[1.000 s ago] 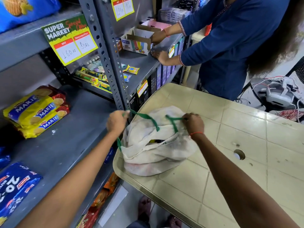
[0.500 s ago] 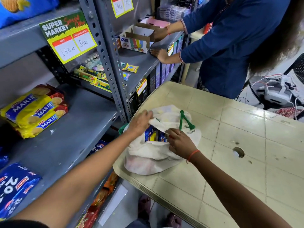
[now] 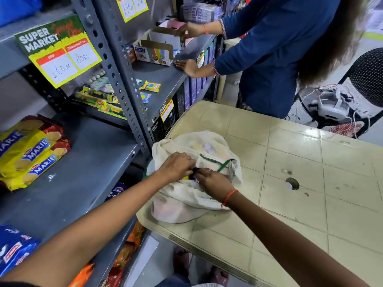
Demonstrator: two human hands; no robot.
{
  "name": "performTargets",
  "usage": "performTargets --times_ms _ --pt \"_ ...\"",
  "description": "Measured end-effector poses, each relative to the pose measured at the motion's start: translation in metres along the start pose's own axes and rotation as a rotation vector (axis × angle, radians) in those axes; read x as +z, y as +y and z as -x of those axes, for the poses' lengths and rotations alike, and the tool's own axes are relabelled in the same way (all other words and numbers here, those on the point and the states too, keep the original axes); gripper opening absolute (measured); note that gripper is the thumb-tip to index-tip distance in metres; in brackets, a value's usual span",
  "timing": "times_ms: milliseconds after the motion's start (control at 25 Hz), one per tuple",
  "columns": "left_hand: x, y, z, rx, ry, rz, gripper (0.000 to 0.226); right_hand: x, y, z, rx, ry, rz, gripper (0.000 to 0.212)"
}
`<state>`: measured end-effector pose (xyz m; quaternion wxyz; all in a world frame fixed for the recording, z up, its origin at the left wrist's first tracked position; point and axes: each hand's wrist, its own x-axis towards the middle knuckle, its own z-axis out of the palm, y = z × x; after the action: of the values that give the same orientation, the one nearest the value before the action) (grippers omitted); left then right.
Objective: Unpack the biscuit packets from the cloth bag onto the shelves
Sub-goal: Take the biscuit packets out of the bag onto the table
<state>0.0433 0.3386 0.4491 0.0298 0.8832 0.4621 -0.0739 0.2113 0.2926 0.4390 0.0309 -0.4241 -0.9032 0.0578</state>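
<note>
Cloth bag [image 3: 192, 195] lay on table [image 3: 300, 204] corner, beside shelf [image 3: 87, 162]. Both hands at bag mouth: left hand [image 3: 176, 167] and right hand [image 3: 214, 181] pinched a blue biscuit packet [image 3: 195, 170], mostly inside the bag. Marie packs [image 3: 31, 152] sat on shelf left of bag. Unpacking judged barely started; bag looked full.

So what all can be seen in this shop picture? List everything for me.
cloth bag: one, off-white with green handles, on the table's near left corner
table: one, pale beige, right of the shelves
Marie biscuit packets: a stack, exact count unclear, yellow and red, on the grey shelf at left
blue packets: count unclear, same shelf, near left edge
price sign: one, green and yellow, on the upper shelf edge
open carton: one, white, on the farther shelf
other person: one, blue top, hands on that farther shelf
left hand: at the bag's mouth
right hand: at the bag's mouth, red thread on the wrist
</note>
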Motion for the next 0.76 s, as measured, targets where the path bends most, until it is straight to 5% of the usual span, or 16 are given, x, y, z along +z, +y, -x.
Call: performTargets --times_ms 160,280,440,560,680,760 --pt "0.002 -0.032 0.003 -0.093 -0.281 -0.045 0.101 0.002 -0.006 -0.019 0.049 -0.054 0.096 0.046" --pt "-0.004 -0.038 0.001 -0.092 -0.370 -0.131 0.127 0.017 -0.006 -0.038 -0.046 -0.191 0.043 0.052" --pt "-0.002 -0.043 0.004 -0.200 -0.487 -0.289 0.144 0.018 0.016 -0.054 0.270 -0.129 0.067 0.058" --pt "0.006 -0.052 0.028 -0.304 -0.572 -0.338 0.141 0.001 0.053 -0.046 0.583 -0.226 0.026 0.112" --pt "0.005 -0.058 0.039 -0.383 -0.637 -0.313 0.136 -0.004 0.076 -0.037 0.631 -0.346 -0.007 0.130" --pt "-0.002 -0.053 0.026 -0.340 -0.550 -0.223 0.127 -0.006 0.072 -0.036 0.495 -0.239 -0.009 0.112"
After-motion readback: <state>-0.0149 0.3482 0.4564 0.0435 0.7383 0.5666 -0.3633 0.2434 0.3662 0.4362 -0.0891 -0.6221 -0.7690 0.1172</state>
